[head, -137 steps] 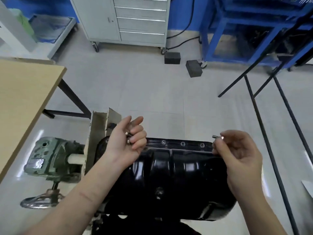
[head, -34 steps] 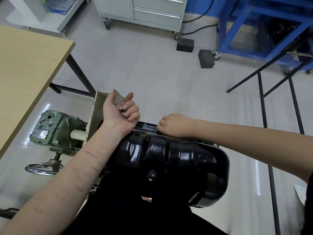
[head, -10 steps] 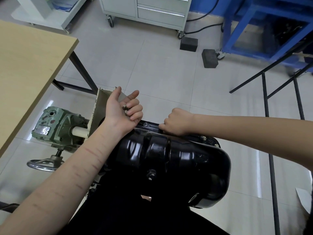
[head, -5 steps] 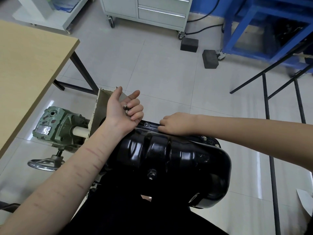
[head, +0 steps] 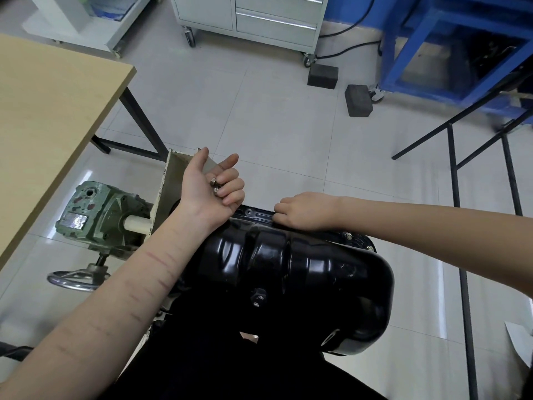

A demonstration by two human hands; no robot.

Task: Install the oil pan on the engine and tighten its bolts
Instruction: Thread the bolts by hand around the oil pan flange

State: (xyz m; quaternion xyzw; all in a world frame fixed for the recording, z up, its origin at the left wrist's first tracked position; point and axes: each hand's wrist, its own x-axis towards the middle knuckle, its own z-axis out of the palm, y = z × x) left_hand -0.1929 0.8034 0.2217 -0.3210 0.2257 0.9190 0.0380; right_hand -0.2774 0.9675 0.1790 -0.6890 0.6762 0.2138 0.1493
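Oil pan (head: 291, 272), glossy black, sits on the engine, which is mostly hidden under it, on a stand; the pan is the landmark for everything below. Its flange runs along the far edge, w/ bolt holes showing between the two hands and a bolt (head: 348, 235) already seated in the flange towards the pan's right end. A drain plug (head: 258, 296) shows on the near face.

Left hand (head: 212, 192) is at the pan's far-left corner, palm up, fingers curled loosely round a few spare bolts (head: 215, 184); silver heads are visible in the palm. Wrist rests on or just above the pan's left shoulder, can't tell which.

Right hand (head: 305, 210) lies on the far flange, approx. mid-length of the pan, knuckles up, fingers curled down onto the flange edge. Fingertips are hidden, so can't tell if they pinch a bolt or just press the rim.

Left of the pan: cream stand plate (head: 170, 180) upright, touching the left hand's far side in view; beyond that a green gearbox (head: 98, 215) w/ a shaft into the plate, and a steel handwheel (head: 76, 280) below it.

Further left of the pan, wood-topped worktop (head: 49, 119) on black legs. Beyond the pan, across the tiled floor: grey drawer cabinet (head: 253, 21) on castors, two dark blocks (head: 322, 75) on the floor, blue frame (head: 455, 47) to the far right. Right of the pan, black tube rack (head: 461, 226).
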